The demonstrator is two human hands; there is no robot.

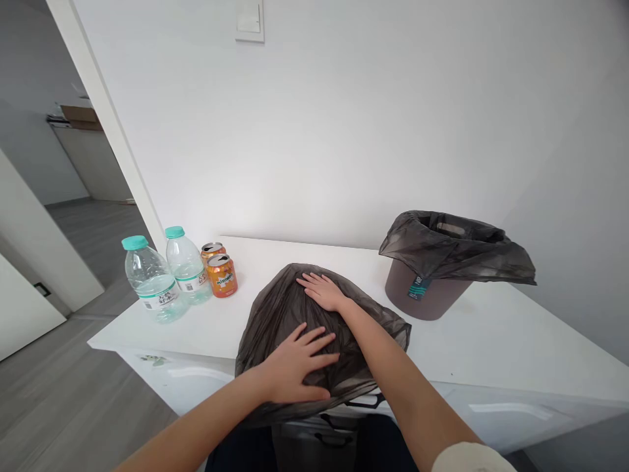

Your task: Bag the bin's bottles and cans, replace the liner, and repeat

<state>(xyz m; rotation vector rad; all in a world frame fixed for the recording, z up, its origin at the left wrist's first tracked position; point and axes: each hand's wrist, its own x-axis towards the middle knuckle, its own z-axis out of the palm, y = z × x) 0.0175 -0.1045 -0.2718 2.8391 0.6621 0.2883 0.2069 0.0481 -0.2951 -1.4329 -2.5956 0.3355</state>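
Note:
A thin black plastic garbage bag lies spread over the front part of the white cabinet top, its near edge hanging past the front. My left hand rests on the near part of the bag, fingers spread. Farther back, my right hand lies flat on the same bag with its fingers stretched out. Neither hand grips anything. To the right stands a brown trash bin, lined with another black bag folded over its rim.
Two clear plastic bottles with teal caps, a nearer bottle and a farther bottle, stand on the left of the cabinet top. Beside them are two orange soda cans, the front can and rear can. A wall rises behind.

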